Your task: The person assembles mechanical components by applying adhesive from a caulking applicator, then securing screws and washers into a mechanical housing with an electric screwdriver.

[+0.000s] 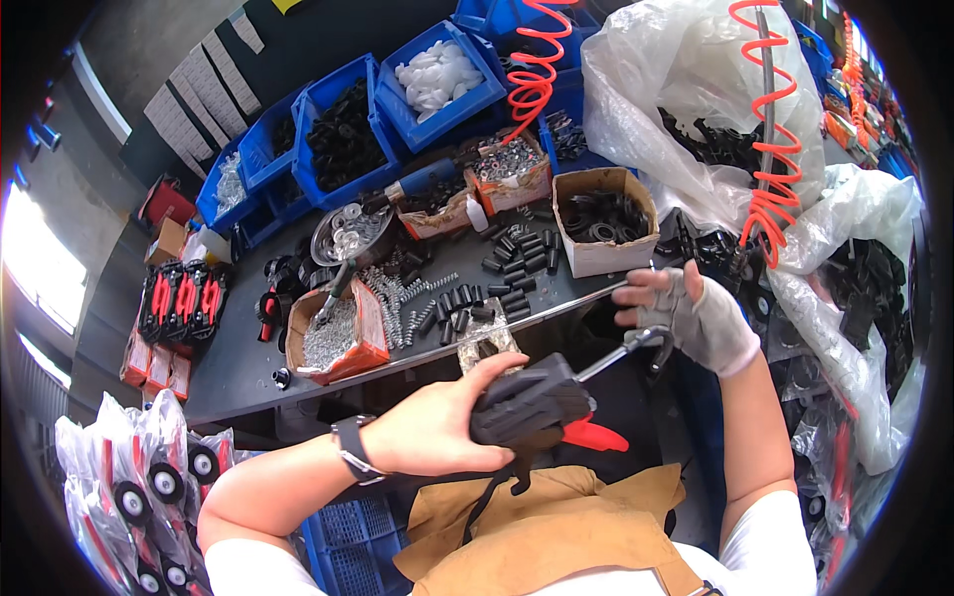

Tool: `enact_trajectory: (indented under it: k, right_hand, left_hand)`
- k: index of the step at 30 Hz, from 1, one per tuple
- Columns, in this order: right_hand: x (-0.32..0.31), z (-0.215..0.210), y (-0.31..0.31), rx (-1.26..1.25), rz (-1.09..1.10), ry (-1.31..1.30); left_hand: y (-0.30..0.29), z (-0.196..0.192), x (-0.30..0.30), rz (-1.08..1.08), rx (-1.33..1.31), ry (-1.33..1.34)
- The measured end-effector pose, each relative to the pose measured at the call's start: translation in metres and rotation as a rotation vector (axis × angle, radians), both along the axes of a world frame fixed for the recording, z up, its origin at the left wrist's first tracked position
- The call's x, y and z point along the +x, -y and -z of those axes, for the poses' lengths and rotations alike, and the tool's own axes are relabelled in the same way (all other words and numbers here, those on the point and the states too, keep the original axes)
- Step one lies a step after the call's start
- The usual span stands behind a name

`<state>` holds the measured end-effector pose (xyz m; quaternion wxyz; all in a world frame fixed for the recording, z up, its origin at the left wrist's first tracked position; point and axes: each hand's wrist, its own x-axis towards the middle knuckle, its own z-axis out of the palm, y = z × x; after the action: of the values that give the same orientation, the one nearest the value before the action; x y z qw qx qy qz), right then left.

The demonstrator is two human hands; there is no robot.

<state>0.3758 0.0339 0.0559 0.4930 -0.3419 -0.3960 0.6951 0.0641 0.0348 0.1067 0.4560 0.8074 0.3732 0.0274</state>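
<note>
My left hand (437,422), bare with a black-strapped watch at the wrist, is wrapped round a ribbed black plastic housing (532,402). A metal rod (608,360) slants up to the right out of this housing and ends in a black hooked piece (651,340). Below the housing sticks out a red lever (596,434). My right hand (691,313), in a pale glove with bare fingertips, is just above the hooked end. Its fingers are stretched out and apart, with nothing seen in them; whether it touches the hook I cannot tell.
On the dark workbench (238,377) lie black cylinders (522,260), springs (402,298) and a carton of small metal parts (343,333). Blue bins (343,134) stand behind. Red coiled hoses (775,139) hang over plastic-bagged black parts on the right. Bagged wheels (164,482) stand lower left.
</note>
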Motion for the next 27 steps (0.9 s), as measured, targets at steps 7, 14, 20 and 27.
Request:
enact_trajectory:
  k: [7,14,20,27]
  right_hand:
    - [-0.026,0.009,0.025,0.391,0.184,0.423]
    - [-0.062,0.009,0.051,0.784,0.547,0.996]
    - [0.0,0.085,0.05,0.429,1.083,0.665]
    - [0.0,0.129,0.117,0.558,0.943,0.394]
  left_hand:
    - [-0.003,0.021,0.042,-0.009,-0.079,0.001]
    - [-0.083,-0.068,0.103,-0.254,0.02,0.952]
    - [-0.136,-0.06,0.204,0.194,-0.015,0.755]
    - [-0.165,0.068,0.331,0.439,1.258,-0.101]
